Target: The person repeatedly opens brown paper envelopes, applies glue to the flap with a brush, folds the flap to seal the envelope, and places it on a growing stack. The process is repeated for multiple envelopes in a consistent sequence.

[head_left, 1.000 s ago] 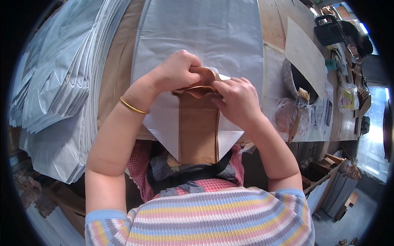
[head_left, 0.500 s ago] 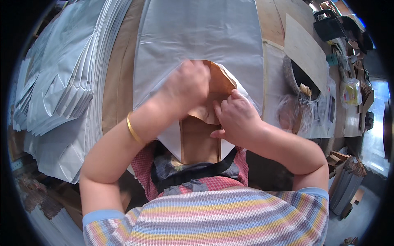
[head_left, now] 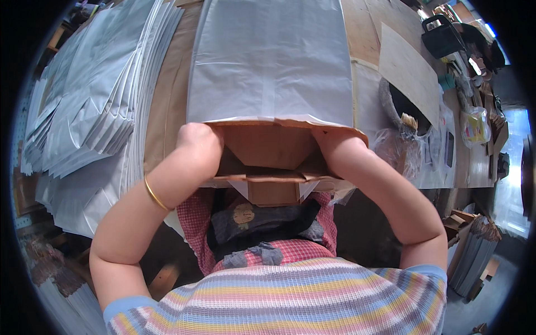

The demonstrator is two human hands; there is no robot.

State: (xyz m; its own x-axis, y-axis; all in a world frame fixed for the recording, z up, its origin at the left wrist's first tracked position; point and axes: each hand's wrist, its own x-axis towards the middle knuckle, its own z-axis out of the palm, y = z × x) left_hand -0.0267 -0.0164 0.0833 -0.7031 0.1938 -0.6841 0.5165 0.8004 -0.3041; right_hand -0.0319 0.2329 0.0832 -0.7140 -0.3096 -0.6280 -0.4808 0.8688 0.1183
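Note:
A large paper bag (head_left: 268, 72), white outside and brown inside, lies flat before me with its near end spread into a wide, box-like mouth. My left hand (head_left: 201, 146) is at the left corner of this mouth, its fingers hidden inside the bag. At the opposite corner my right hand (head_left: 339, 149) reaches in, and the brown edge covers its fingers. Both hands touch the side walls of the opening. A folded brown flap (head_left: 273, 193) with white edges hangs below the mouth, toward my lap.
A thick stack of white paper bags (head_left: 95, 84) leans at the left. On the right, a brush (head_left: 409, 121) stands by a round dark container (head_left: 397, 100) partly under a pale board (head_left: 410, 72). Clear plastic wrap (head_left: 388, 148) lies near my right forearm.
The bag's near end has gone from a partly lifted flap to a wide open mouth. My hands have moved apart, one to each side corner, with their fingers now inside.

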